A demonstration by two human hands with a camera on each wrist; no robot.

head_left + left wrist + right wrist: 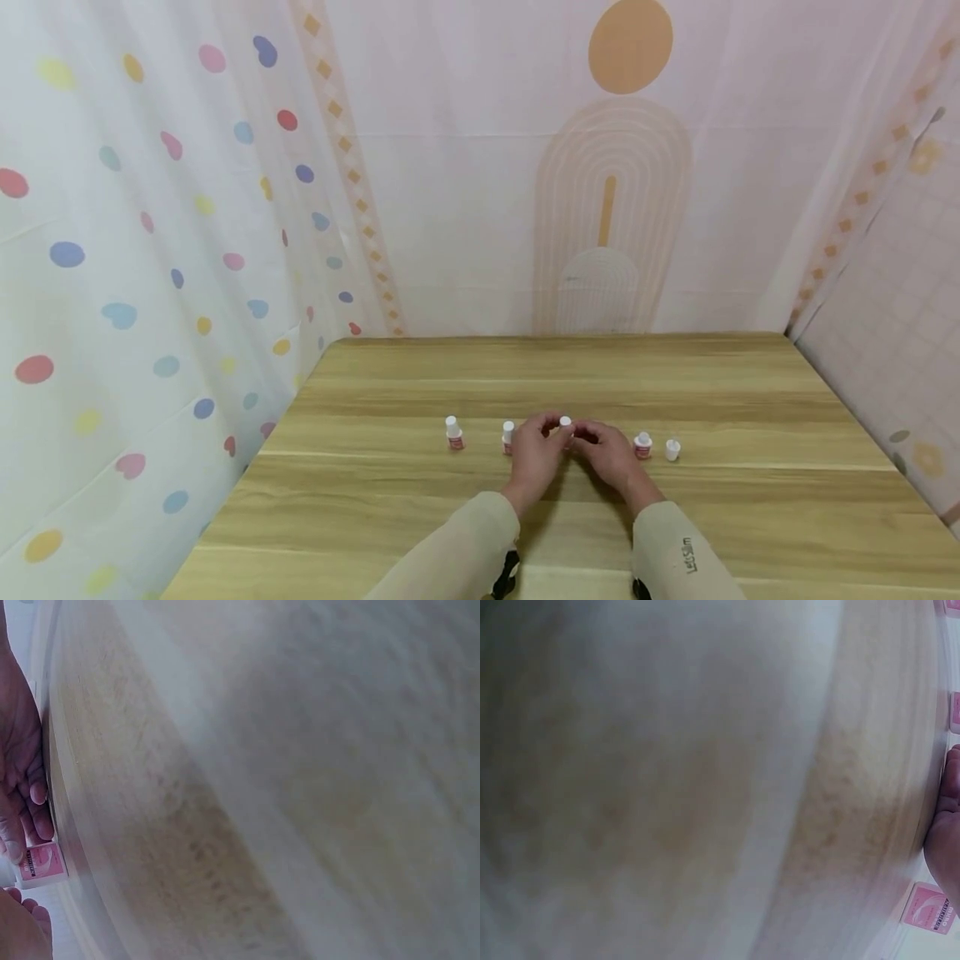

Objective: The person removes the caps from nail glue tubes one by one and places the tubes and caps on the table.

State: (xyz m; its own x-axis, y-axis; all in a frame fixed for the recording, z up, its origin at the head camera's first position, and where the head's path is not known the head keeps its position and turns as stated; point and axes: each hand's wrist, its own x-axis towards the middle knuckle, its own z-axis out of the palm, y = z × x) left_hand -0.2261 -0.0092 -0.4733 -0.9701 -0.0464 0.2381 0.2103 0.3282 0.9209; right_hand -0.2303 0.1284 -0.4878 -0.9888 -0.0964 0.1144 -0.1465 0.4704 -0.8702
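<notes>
Between my hands, near the table's middle, stands a small white bottle with a white cap; its pink label shows in the left wrist view. My left hand grips it from the left, thumb close under the cap. From the other side, my right hand pinches it with fingers and thumb at the label. Just left of my left hand is a second capped bottle, partly hidden. To the right of my right hand stands another bottle with a narrow white top, and a loose white cap beside it.
A further capped bottle stands upright at the left end of the row. All sit on a wood-grain table. Behind it hangs a patterned curtain, and a dotted one hangs on the left.
</notes>
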